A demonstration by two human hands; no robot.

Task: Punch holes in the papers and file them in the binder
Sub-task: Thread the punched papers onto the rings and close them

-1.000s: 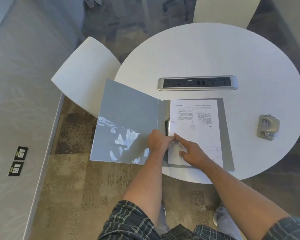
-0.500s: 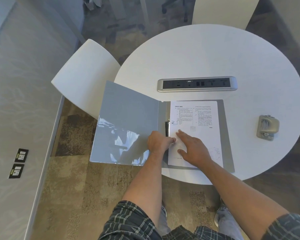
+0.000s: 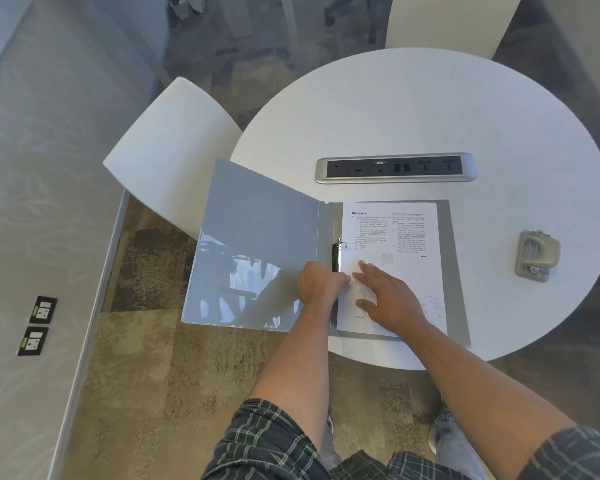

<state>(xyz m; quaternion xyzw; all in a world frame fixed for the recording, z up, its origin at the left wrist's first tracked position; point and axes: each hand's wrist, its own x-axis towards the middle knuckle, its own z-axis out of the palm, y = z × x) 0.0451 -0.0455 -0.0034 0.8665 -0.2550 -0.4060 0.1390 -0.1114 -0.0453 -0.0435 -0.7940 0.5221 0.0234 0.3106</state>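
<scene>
A grey binder (image 3: 257,237) lies open at the near left edge of the round white table (image 3: 430,116), its front cover hanging past the rim. A printed paper (image 3: 406,237) lies on the binder's right half, against the black ring clip (image 3: 336,254). My left hand (image 3: 317,284) is curled at the lower end of the clip; whether it pinches the ring or the paper's edge is hidden. My right hand (image 3: 385,299) rests flat on the paper's lower half, fingers spread. A grey hole punch (image 3: 536,255) sits alone on the right of the table.
A silver and black power socket strip (image 3: 395,168) is set into the table behind the binder. A white chair (image 3: 167,157) stands to the left under the binder's cover, another chair (image 3: 447,19) at the far side. Patterned carpet lies below.
My right hand went from pointing with one finger at the paper's left edge to lying flat on the paper with fingers spread. My left hand stayed at the ring clip.
</scene>
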